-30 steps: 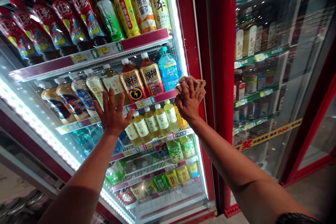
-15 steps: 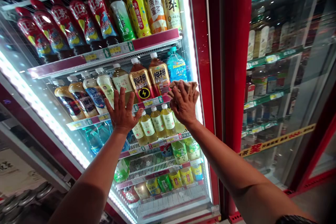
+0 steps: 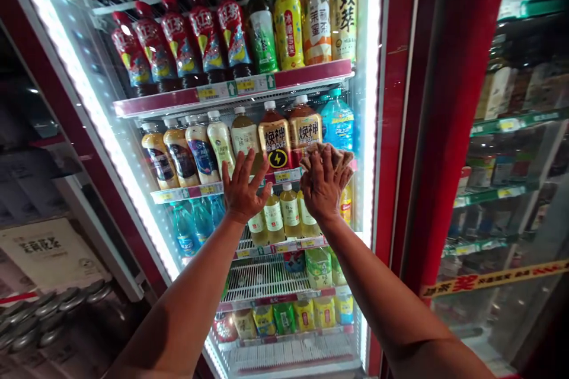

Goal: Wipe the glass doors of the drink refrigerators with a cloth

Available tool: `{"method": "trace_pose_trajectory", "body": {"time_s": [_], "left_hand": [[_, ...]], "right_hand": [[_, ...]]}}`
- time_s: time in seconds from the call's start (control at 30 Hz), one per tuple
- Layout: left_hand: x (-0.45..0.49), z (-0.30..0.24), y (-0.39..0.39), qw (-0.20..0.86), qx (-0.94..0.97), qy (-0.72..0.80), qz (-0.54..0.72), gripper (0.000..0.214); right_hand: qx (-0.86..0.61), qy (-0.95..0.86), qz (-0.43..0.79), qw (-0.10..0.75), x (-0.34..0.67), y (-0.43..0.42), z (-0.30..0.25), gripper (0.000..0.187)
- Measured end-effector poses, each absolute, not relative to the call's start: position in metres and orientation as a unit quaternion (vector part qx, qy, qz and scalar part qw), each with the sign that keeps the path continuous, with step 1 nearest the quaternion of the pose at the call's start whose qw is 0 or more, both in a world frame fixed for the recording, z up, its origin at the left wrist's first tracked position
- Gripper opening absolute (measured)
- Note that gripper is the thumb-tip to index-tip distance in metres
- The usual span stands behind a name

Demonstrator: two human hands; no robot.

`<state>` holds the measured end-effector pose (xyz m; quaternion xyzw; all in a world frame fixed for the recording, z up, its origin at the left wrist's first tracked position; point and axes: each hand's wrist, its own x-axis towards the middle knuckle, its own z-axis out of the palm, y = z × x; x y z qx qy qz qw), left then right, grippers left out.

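Observation:
My left hand (image 3: 243, 187) lies flat with spread fingers on the glass door (image 3: 133, 148) of a lit drinks fridge, at the height of the second shelf. Just to its right, my right hand (image 3: 323, 187) presses a crumpled brown cloth (image 3: 332, 157) against the same glass, fingers curled over it. Behind the glass stand rows of bottles: red-capped ones (image 3: 180, 47) on the top shelf, amber and cream ones (image 3: 275, 139) on the second, small yellow ones (image 3: 291, 213) below my hands.
The fridge's red frame (image 3: 438, 130) runs down the right side of the door. Another glass-fronted fridge (image 3: 511, 177) with dim shelves stands further right. At lower left sit a cardboard box (image 3: 48, 251) and several can tops (image 3: 48, 314).
My right hand has slid the cloth leftward across the glass, away from the door's right edge. The left hand stays flat on the glass. My view has swung left and the door looks more upright.

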<state>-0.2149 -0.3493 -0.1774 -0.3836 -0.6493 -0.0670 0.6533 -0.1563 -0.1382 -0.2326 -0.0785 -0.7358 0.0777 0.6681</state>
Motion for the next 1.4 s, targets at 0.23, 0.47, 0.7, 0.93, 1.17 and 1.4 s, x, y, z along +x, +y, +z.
{"method": "trace_pose_trajectory", "body": {"time_s": [0.23, 0.47, 0.7, 0.93, 1.17, 1.4], "left_hand": [[-0.217, -0.177, -0.355, 0.640, -0.414, -0.642, -0.083, 0.054], [-0.219, -0.177, -0.372, 0.604, -0.454, -0.652, -0.065, 0.052], [-0.214, -0.183, -0.414, 0.521, -0.470, -0.712, 0.020, 0.069], [-0.215, -0.193, -0.464, 0.500, -0.416, -0.759, 0.016, 0.068], [-0.226, -0.226, -0.513, 0.502, -0.349, -0.791, -0.018, 0.071], [-0.230, -0.240, -0.549, 0.503, -0.310, -0.807, -0.011, 0.063]], "right_hand": [[-0.042, -0.767, 0.042, 0.638, -0.150, -0.149, -0.247, 0.080], [-0.057, -0.758, 0.060, 0.647, -0.168, -0.196, -0.225, 0.078], [-0.014, -0.779, 0.039, 0.625, -0.161, -0.204, -0.231, 0.079], [-0.025, -0.762, 0.066, 0.644, -0.178, -0.249, -0.219, 0.073], [0.036, -0.791, -0.006, 0.611, -0.173, -0.249, -0.239, 0.075], [-0.003, -0.771, 0.019, 0.637, -0.188, -0.290, -0.230, 0.072]]}}
